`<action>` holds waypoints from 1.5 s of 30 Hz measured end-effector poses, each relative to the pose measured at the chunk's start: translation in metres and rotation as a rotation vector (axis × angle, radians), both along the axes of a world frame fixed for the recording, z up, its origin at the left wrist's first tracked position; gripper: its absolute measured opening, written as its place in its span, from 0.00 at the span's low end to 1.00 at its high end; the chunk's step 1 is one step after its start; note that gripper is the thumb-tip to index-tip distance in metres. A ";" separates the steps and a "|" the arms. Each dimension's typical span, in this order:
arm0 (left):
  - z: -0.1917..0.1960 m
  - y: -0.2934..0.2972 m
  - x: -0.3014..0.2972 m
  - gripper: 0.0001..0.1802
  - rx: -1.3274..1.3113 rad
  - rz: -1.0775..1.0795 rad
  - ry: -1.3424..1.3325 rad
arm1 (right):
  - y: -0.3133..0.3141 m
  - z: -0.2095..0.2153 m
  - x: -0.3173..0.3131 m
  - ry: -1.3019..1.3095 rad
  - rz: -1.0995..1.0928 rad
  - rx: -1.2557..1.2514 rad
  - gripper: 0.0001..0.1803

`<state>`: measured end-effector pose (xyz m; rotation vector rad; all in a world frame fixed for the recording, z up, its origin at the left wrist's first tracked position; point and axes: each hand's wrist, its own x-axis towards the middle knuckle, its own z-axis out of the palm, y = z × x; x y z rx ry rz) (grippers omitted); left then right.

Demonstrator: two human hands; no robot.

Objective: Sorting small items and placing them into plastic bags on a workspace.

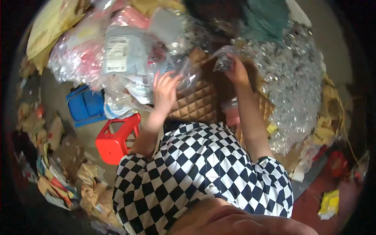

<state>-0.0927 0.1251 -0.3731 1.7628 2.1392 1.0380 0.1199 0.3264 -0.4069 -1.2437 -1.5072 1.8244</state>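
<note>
My right hand (237, 72) is closed on a small clear plastic bag (223, 62) with dark, shiny bits showing inside. The contents are too small to name. My left hand (166, 88) has its fingers apart, over the edge of a heap of plastic packages. Crumpled clear plastic film (190, 76) lies beside its fingertips; whether they touch it I cannot tell. Just beyond that hand is a grey mailer bag (127, 49) with a white label. Below and between my hands spreads a brown quilted cover (194, 103).
Many small clear packets (293, 78) are piled at the right. Dark green plastic (266, 19) lies at the back. On the left are a red stool (111, 143) and a blue folded item (86, 105). Crumpled brown paper (96, 196) litters the lower left; a yellow packet (329, 203) lies lower right.
</note>
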 end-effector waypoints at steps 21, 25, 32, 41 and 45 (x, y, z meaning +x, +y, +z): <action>0.041 0.030 0.178 0.21 -0.011 -0.853 -0.202 | -0.116 0.152 0.147 -0.614 0.358 0.819 0.22; 0.056 0.037 0.186 0.17 0.069 -0.903 -0.238 | -0.113 0.150 0.163 -0.589 0.339 0.720 0.21; 0.063 0.040 0.190 0.21 0.011 -0.967 -0.208 | -0.125 0.191 0.167 -0.603 0.404 0.888 0.22; 0.087 0.049 0.209 0.20 -0.085 -1.026 -0.120 | -0.132 0.199 0.199 -0.437 0.262 0.769 0.21; 0.109 0.056 0.230 0.21 -0.100 -1.074 -0.307 | -0.124 0.191 0.253 -0.333 0.300 0.771 0.20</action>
